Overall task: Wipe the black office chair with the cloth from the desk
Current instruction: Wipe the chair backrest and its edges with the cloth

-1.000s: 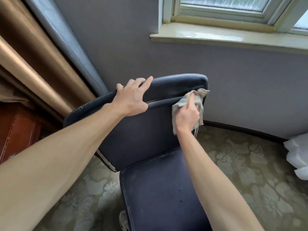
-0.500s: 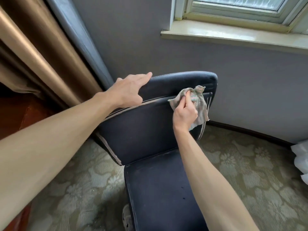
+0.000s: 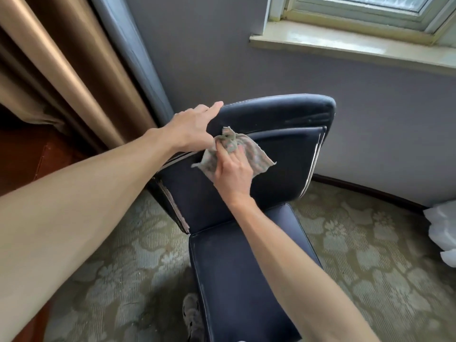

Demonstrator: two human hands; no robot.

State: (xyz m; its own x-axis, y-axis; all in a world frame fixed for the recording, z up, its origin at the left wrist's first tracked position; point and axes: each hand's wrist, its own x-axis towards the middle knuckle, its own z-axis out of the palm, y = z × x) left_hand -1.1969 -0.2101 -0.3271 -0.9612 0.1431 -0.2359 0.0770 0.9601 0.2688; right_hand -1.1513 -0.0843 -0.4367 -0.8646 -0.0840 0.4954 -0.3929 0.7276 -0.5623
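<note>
— Cloth (image 3: 257,154) looks soft and light; does it bunch?
— Yes. The right hand (image 3: 232,174) clutches it crumpled against the black office chair (image 3: 234,280), on the backrest (image 3: 286,164), with a loose corner trailing right.
— Which way does the chair face?
— Toward the person, and the backrest leans back toward the wall (image 3: 370,124). The left hand (image 3: 190,129) lies flat-fingered on its top edge, probably steadying it.

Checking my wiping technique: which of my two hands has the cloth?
The right hand, gripping the crumpled grey-green cloth against the backrest of the black leather office chair. The left hand holds no cloth; it rests flat on the chair's top edge.
</note>
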